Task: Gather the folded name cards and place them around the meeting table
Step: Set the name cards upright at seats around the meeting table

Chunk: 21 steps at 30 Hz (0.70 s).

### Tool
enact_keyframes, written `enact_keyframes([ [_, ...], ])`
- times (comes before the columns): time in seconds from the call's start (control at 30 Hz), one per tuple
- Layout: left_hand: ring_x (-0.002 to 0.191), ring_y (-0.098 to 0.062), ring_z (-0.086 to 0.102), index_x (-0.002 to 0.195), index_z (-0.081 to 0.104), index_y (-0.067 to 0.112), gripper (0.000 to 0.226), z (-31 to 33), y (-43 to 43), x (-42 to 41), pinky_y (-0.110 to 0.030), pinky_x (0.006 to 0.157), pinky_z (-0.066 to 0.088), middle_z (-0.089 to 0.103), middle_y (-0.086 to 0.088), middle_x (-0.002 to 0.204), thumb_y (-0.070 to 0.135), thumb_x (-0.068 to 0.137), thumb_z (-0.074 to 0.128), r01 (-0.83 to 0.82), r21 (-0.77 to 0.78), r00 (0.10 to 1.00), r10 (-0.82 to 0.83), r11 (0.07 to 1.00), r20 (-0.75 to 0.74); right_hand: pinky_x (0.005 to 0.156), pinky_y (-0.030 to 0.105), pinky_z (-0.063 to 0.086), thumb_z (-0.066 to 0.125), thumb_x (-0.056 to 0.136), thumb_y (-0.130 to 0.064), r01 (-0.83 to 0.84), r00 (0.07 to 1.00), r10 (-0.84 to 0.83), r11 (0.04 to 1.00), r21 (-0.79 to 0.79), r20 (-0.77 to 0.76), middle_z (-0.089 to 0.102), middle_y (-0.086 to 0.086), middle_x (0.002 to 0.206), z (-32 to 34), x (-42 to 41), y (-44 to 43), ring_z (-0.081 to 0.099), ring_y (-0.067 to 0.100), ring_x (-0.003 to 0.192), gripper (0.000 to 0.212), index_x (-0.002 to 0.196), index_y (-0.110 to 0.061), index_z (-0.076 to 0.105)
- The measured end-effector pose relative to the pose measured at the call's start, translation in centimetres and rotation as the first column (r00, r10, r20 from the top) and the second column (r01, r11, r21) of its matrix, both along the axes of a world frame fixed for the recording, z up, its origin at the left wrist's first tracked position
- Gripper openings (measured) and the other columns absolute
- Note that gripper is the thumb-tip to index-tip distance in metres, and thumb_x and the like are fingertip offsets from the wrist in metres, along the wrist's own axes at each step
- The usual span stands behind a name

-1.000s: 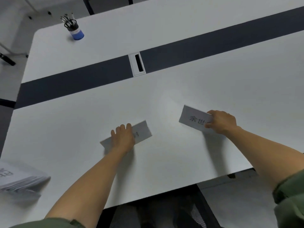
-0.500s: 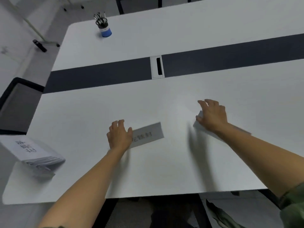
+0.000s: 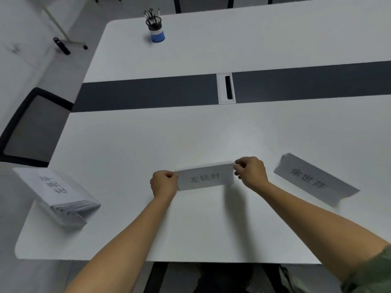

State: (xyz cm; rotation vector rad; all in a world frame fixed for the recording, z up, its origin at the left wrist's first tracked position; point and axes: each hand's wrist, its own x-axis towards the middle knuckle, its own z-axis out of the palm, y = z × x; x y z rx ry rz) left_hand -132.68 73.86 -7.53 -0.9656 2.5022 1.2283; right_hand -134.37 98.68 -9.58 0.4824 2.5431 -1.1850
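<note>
A folded white name card (image 3: 206, 176) with dark characters stands on the white meeting table (image 3: 148, 144) in front of me. My left hand (image 3: 164, 182) pinches its left end and my right hand (image 3: 250, 172) pinches its right end. A second folded name card (image 3: 313, 179) stands alone on the table to the right, touched by neither hand. A stack of several folded name cards (image 3: 61, 195) lies near the table's left front corner.
A blue pen cup (image 3: 155, 28) with pens stands at the far left of the table. A dark strip with a cable hatch (image 3: 226, 88) runs across the middle. A black chair (image 3: 29, 125) is at the left end; another chair sits under the front edge.
My right hand let go of the right card and moved left to the middle card's right end. My left hand now pinches that card's left end. The view shifted right.
</note>
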Motion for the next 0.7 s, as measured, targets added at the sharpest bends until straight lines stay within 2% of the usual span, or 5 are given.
enact_keyframes([
  [0.17, 0.091, -0.020, 0.057, 0.111, 0.066, 0.003, 0.023, 0.2, 0.7, -2.8, -0.025, 0.076, 0.043, 0.066, -0.007, 0.105, 0.013, 0.090, 0.060, 0.133, 0.039, 0.991, -0.131, 0.990, -0.030, 0.082, 0.060, 0.052, 0.056, 0.082, -0.013, 0.147, 0.989, -0.146, 0.988, -0.048, 0.029, 0.064, 0.030, 0.099, -0.1, -1.5, 0.2, 0.063, 0.046, 0.085, 0.033, 0.103, 0.012, 0.058],
  [0.3, 0.092, -0.019, 0.053, 0.116, 0.062, 0.004, 0.026, 0.9, 1.1, -5.0, -0.024, 0.075, 0.039, 0.057, -0.001, 0.100, 0.009, 0.091, 0.056, 0.208, 0.111, 0.978, -0.204, 0.972, -0.042, 0.073, 0.041, 0.058, 0.051, 0.088, -0.003, 0.272, 0.960, -0.250, 0.938, -0.216, 0.123, 0.058, 0.034, 0.100, 0.7, -2.8, 0.0, 0.048, 0.022, 0.075, 0.026, 0.105, 0.013, 0.061],
  [0.5, 0.093, -0.019, 0.055, 0.119, 0.061, 0.007, 0.028, 0.4, 0.8, -6.4, -0.026, 0.075, 0.042, 0.059, -0.001, 0.104, 0.010, 0.091, 0.056, 0.251, 0.150, 0.968, -0.247, 0.956, -0.042, 0.069, 0.035, 0.052, 0.040, 0.091, 0.005, 0.330, 0.942, -0.282, 0.879, -0.343, 0.183, 0.059, 0.004, 0.087, 2.0, -3.4, -0.9, 0.054, 0.024, 0.085, 0.032, 0.095, -0.013, 0.066],
  [0.63, 0.095, -0.019, 0.054, 0.122, 0.058, 0.008, 0.033, 0.3, 0.6, -6.3, -0.026, 0.076, 0.041, 0.058, -0.001, 0.109, 0.012, 0.089, 0.059, 0.258, 0.160, 0.966, -0.255, 0.953, -0.043, 0.078, 0.041, 0.052, 0.040, 0.093, 0.005, 0.341, 0.938, -0.289, 0.872, -0.351, 0.192, 0.057, -0.003, 0.085, 1.8, -3.4, -0.7, 0.055, 0.023, 0.090, 0.038, 0.120, -0.010, 0.062],
  [0.7, 0.096, -0.019, 0.052, 0.125, 0.055, 0.006, 0.036, 0.5, 0.6, -6.1, -0.027, 0.077, 0.040, 0.054, -0.001, 0.108, 0.015, 0.090, 0.059, 0.264, 0.153, 0.964, -0.263, 0.952, -0.027, 0.078, 0.041, 0.053, 0.044, 0.095, 0.000, 0.353, 0.932, -0.290, 0.862, -0.363, 0.216, 0.058, 0.002, 0.100, 1.5, -3.4, -0.4, 0.056, 0.024, 0.094, 0.040, 0.132, -0.009, 0.055],
])
